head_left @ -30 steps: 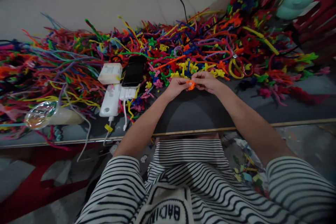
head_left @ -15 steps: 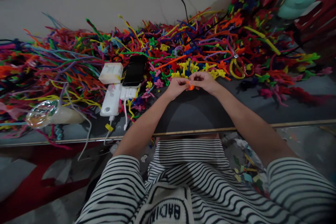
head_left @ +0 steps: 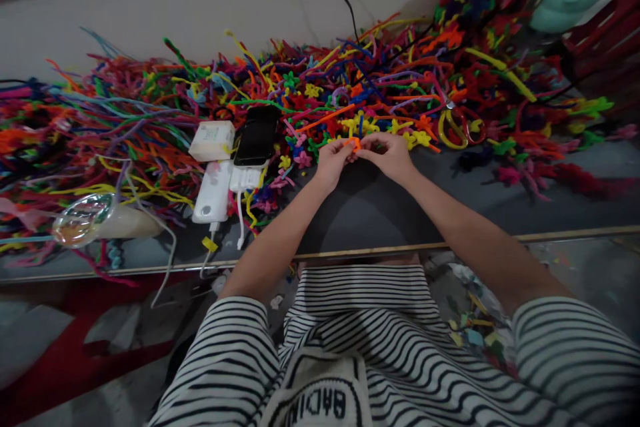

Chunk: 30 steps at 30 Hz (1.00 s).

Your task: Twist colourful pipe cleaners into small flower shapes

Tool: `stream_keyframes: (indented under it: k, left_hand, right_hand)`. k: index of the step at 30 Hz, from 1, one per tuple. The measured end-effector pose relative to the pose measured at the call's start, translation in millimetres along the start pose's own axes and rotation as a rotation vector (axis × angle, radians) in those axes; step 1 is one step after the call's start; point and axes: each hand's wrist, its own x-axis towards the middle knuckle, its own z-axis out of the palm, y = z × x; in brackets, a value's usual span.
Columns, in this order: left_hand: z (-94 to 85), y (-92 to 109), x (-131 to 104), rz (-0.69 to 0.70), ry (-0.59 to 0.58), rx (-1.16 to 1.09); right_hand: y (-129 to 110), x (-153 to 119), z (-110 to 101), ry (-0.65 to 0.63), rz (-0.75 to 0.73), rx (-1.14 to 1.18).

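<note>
Above the near part of the dark tabletop, a small bent orange pipe cleaner [head_left: 355, 143] is caught between my two hands. My left hand [head_left: 333, 163] pinches it from the left, fingers curled together. From the right, the thumb and forefinger of my right hand [head_left: 391, 155] close on it as well. My fingers partly cover the piece, so its full shape is hidden. Just beyond my fingertips lie yellow pipe-cleaner flowers [head_left: 367, 124] and other coloured ones. Scissors [head_left: 453, 127] with yellow and red handles rest to the right of my right hand.
A long heap of coloured pipe cleaners [head_left: 150, 113] runs along the wall. Left of my hands are a black phone [head_left: 257, 135], a white box [head_left: 213, 140], a white power bank [head_left: 212, 192] with a cable, and a lidded plastic cup [head_left: 133, 221] on its side.
Both hands have shifted slightly away from me and to the left with the orange pipe cleaner. The piece now sits higher between the fingertips, and my right hand's fingers have changed position.
</note>
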Motion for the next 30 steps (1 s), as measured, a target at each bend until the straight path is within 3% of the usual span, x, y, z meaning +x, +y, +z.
stream_keyframes:
  k: [8, 14, 19, 24, 30]
  left_hand:
    - [1.7, 0, -4, 0.075, -0.06, 0.106]
    - [2.3, -1, -6, 0.136, -0.064, 0.218]
    - [4.6, -5, -5, 0.098, 0.009, 0.228]
    - [7.6, -2, -8, 0.033, -0.027, 0.178]
    - [8.2, 7, -11, -0.011, 0.028, 0.077]
  right_hand:
    - [2, 0, -1, 0.095, 0.03, -0.064]
    - [3, -2, -4, 0.048, 0.01, -0.092]
    - [4, -1, -2, 0.113, -0.004, -0.132]
    - [2, 0, -1, 0.198, -0.049, -0.216]
    - [-5, -3, -1, 0.118, -0.155, -0.254]
